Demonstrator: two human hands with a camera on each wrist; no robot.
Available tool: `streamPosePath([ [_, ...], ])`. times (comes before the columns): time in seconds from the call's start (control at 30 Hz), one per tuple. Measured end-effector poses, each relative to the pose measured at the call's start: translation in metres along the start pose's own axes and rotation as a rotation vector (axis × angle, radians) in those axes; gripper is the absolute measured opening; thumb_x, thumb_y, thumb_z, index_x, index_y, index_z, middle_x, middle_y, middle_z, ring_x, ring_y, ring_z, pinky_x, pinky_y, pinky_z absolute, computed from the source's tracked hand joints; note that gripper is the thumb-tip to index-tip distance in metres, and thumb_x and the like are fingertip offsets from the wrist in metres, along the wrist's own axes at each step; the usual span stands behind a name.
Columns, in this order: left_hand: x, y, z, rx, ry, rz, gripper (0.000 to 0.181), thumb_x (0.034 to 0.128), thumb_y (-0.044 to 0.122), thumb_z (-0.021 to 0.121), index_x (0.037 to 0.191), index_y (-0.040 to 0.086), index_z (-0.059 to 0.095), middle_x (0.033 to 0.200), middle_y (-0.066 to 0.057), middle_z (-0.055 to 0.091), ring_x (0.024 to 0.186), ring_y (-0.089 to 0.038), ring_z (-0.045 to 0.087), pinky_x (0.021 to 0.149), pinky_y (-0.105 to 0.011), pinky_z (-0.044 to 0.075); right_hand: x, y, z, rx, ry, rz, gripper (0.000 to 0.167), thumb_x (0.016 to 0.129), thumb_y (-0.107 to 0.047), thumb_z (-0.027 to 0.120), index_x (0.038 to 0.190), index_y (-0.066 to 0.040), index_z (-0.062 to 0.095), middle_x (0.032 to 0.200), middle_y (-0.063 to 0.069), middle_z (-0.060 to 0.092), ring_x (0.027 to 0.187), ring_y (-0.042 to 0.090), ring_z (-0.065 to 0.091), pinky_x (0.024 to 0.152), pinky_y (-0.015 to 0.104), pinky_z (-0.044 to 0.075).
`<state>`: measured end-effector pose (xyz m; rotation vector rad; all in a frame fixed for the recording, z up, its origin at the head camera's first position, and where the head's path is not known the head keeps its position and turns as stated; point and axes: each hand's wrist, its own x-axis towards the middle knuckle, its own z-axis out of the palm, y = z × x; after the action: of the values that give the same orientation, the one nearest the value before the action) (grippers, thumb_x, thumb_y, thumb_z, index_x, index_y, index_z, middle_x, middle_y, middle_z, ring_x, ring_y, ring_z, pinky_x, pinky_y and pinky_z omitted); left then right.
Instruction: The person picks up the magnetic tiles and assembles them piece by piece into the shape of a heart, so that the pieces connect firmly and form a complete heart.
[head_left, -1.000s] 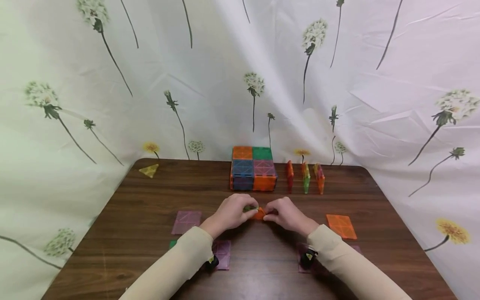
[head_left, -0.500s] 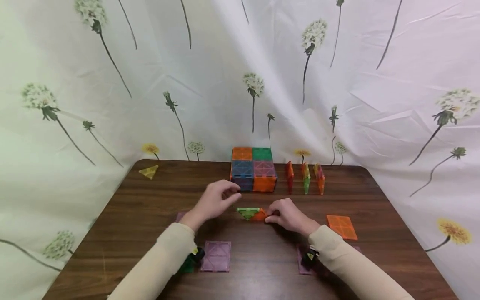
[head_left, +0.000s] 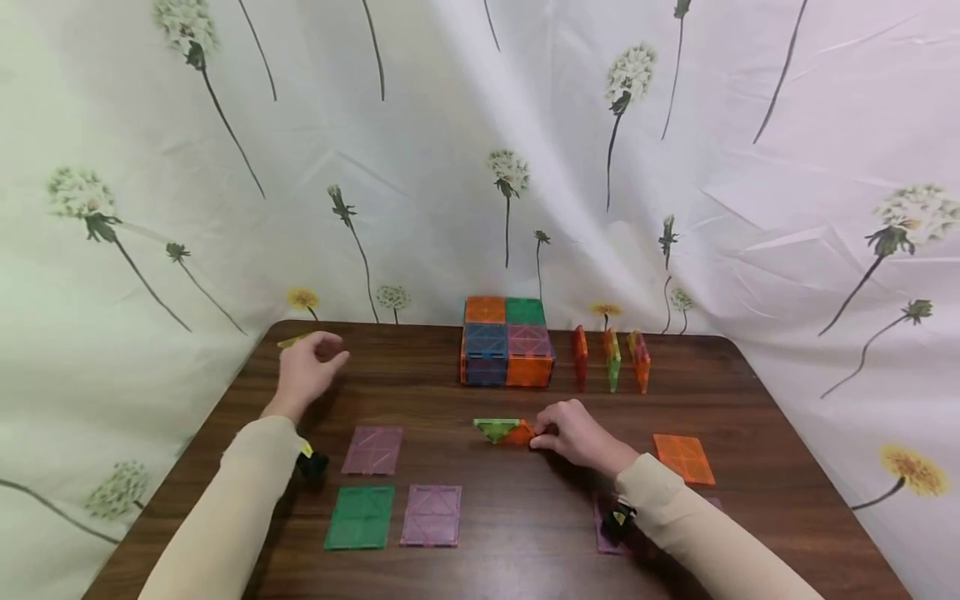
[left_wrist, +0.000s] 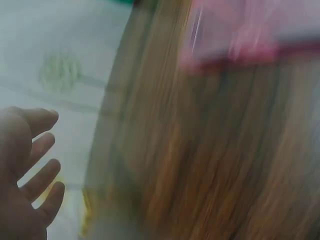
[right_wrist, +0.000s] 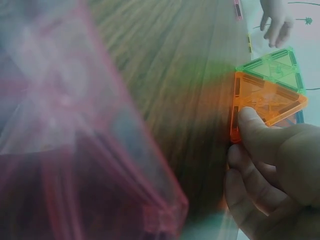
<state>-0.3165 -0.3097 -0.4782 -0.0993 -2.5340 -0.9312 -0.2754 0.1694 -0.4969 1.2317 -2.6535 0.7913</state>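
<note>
Translucent orange triangle (right_wrist: 265, 96) meets green triangle (right_wrist: 276, 66), right hand (head_left: 576, 433) pinching the orange, left hand (head_left: 306, 371) loosely spread

Across the far side hangs a pale, creased cloth (head_left: 435, 208), wrapping round to left and right, with printed dandelion heads (head_left: 630, 73) on long dark stems all over it! Look at that light, greenish at left, pinkish at right, and in front sits the dark wood-grained table (head_left: 525, 558), far corners rounded, a soft shine on its near side.

This is a sheet-walled nook: dandelion-print sheeting (head_left: 435, 150) surrounds a wooden table (head_left: 525, 567).
</note>
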Motion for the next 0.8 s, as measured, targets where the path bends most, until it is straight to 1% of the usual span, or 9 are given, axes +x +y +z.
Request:
streamPosePath([
  [0.07,0.002,-0.016,-0.005,0.0,0.001,-0.057,0.033,0.098,0.014,0.074,0.125,-0.004,0.068,0.123,-0.03,0.069,0.112,-0.048,0.065,0.101,-0.063,0.045,0.001,0.0,-0.001,-0.006,0.004,0.002,0.016,0.087,-0.016,0.088,0.077,-0.018,0.076,0.075,-0.009,0.073,0.071,0.003,0.067,0.066,0.024,0.056],
  [0.2,0.005,-0.041,-0.01,0.022,-0.027,-0.16,0.045,0.0991,0.017,0.073,0.137,-0.005,0.061,0.138,-0.034,0.059,0.129,-0.056,0.049,0.11,-0.068,0.034,0.001,-0.001,-0.002,0.002,0.006,0.011,0.017,0.086,-0.014,0.089,0.075,-0.018,0.076,0.074,-0.009,0.072,0.07,0.003,0.066,0.065,0.024,0.056],
  [0.3,0.004,-0.057,-0.013,0.056,-0.041,-0.192,0.053,0.099,0.018,0.072,0.142,-0.009,0.055,0.139,-0.038,0.055,0.131,-0.058,0.044,0.112,-0.069,0.026,0.001,-0.002,-0.001,0.022,-0.01,0.021,0.017,0.086,-0.014,0.088,0.076,-0.018,0.076,0.074,-0.01,0.071,0.069,0.002,0.065,0.065,0.023,0.055],
  [0.37,0.006,-0.066,-0.014,0.082,-0.046,-0.19,0.056,0.0993,0.017,0.071,0.143,-0.011,0.052,0.14,-0.04,0.052,0.129,-0.059,0.044,0.11,-0.071,0.022,0.002,-0.002,0.0,0.03,-0.019,0.032,0.017,0.087,-0.015,0.088,0.075,-0.018,0.075,0.073,-0.01,0.071,0.068,0.001,0.063,0.065,0.022,0.053],
  [0.43,0.008,-0.072,-0.016,0.113,-0.059,-0.18,0.059,0.1,0.018,0.069,0.145,-0.014,0.048,0.143,-0.042,0.048,0.129,-0.059,0.044,0.106,-0.072,0.021,0.002,-0.002,0.001,0.033,-0.025,0.041,0.018,0.087,-0.015,0.088,0.075,-0.019,0.074,0.072,-0.011,0.07,0.067,0.0,0.062,0.064,0.021,0.052],
  [0.5,0.01,-0.076,-0.018,0.137,-0.083,-0.178,0.062,0.1009,0.02,0.067,0.147,-0.015,0.045,0.147,-0.043,0.043,0.133,-0.06,0.041,0.104,-0.072,0.021,0.003,-0.002,0.001,0.03,-0.024,0.045,0.019,0.087,-0.015,0.088,0.074,-0.019,0.074,0.072,-0.011,0.07,0.066,-0.001,0.061,0.064,0.02,0.051],
  [0.63,0.015,-0.08,-0.021,0.175,-0.149,-0.195,0.065,0.1038,0.027,0.062,0.146,-0.019,0.043,0.15,-0.045,0.037,0.135,-0.062,0.038,0.105,-0.074,0.021,0.004,-0.002,0.0,0.015,-0.018,0.04,0.019,0.086,-0.015,0.089,0.075,-0.019,0.074,0.073,-0.011,0.071,0.067,-0.001,0.061,0.064,0.02,0.052],
  [0.7,0.017,-0.08,-0.022,0.188,-0.173,-0.212,0.065,0.1052,0.03,0.059,0.144,-0.02,0.045,0.148,-0.045,0.039,0.133,-0.062,0.039,0.107,-0.074,0.021,0.004,-0.003,-0.001,0.009,-0.018,0.036,0.018,0.086,-0.015,0.089,0.075,-0.018,0.074,0.073,-0.011,0.07,0.068,-0.001,0.061,0.065,0.02,0.053],
  [0.8,0.021,-0.079,-0.021,0.196,-0.18,-0.227,0.061,0.106,0.032,0.058,0.137,-0.02,0.052,0.143,-0.044,0.045,0.13,-0.062,0.043,0.107,-0.074,0.022,0.004,-0.003,-0.002,0.008,-0.017,0.035,0.019,0.086,-0.015,0.089,0.075,-0.017,0.074,0.071,-0.012,0.069,0.067,-0.002,0.059,0.065,0.02,0.052],
])
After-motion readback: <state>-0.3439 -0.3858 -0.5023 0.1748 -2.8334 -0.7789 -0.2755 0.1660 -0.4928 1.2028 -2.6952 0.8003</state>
